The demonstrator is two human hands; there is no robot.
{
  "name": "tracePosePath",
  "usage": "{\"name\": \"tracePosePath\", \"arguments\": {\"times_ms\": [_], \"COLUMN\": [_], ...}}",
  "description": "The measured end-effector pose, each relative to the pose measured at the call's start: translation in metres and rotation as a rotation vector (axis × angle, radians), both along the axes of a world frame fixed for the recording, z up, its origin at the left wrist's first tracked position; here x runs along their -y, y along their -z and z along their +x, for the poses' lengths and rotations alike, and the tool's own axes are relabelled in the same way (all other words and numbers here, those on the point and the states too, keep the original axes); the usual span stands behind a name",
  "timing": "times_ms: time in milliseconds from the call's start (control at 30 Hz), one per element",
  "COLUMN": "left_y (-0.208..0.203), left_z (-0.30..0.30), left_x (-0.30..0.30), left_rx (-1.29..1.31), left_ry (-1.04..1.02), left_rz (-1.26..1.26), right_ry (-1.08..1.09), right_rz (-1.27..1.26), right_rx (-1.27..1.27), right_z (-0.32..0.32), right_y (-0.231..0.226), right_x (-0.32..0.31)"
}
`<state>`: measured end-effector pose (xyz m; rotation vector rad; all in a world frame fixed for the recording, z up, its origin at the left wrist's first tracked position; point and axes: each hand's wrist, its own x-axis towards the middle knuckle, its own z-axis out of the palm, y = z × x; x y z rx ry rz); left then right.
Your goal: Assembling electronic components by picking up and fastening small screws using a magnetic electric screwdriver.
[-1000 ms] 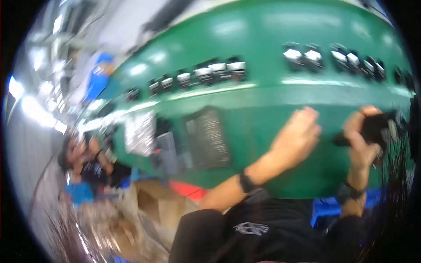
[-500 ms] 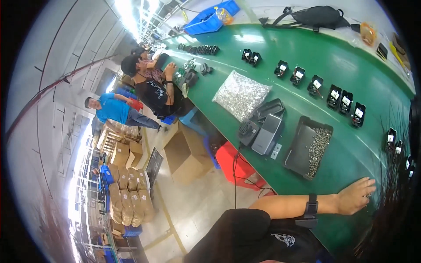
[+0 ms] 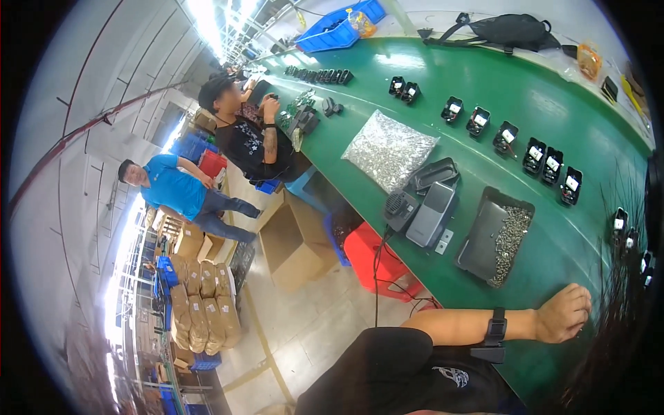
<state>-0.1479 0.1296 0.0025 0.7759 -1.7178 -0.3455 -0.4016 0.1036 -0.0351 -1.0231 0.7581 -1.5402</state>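
My left hand (image 3: pixel 565 313) rests at the green table's right part, its fingers curled into a fist. Whatever lies inside the fist, if anything, is hidden. A black strap with a small box sits round my left wrist. Nearest to the hand stands a dark grey tray (image 3: pixel 476 234) with many small metal screws (image 3: pixel 512 238) heaped along one side. Beyond the hand, at the right rim, are several black housings with white labels, partly covered by dark hair strands. My right hand does not show.
A row of black housings (image 3: pixel 532 155) runs along the green table (image 3: pixel 477 76). Left of the tray lie a grey power bank (image 3: pixel 430 214), a small black fan (image 3: pixel 400 209) and a clear bag of metal parts (image 3: pixel 387 149). A red stool (image 3: pixel 377 259) and open carton (image 3: pixel 287 242) stand below. Two co-workers are nearby.
My left hand's fingers have curled in from a looser, more stretched pose. The view has shifted slightly. The standing person in blue has come closer, and the seated person's head has turned.
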Motion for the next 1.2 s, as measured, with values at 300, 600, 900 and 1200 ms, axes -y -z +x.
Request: {"name": "tracePosePath", "arguments": {"times_ms": [300, 600, 900, 1200], "left_y": [-0.008, -0.014, -0.011, -0.135], "left_z": [-0.001, 0.015, 0.003, 0.229], "left_x": [-0.004, -0.012, -0.014, -0.03], "left_rx": [-0.082, -0.155, -0.379, -0.15], "left_ry": [0.041, 0.16, 0.246, -0.755], "left_rz": [0.001, 0.167, 0.501, 0.316], "right_ry": [0.156, 0.146, -0.294, 0.16], "right_rz": [-0.014, -0.218, -0.232, -0.75], "right_rx": [-0.256, -0.42, -0.175, 1.003], "right_z": [-0.003, 0.045, 0.0, 0.043], "right_y": [-0.006, -0.054, -0.084, -0.082], "right_x": [-0.011, -0.013, -0.003, -0.01]}}
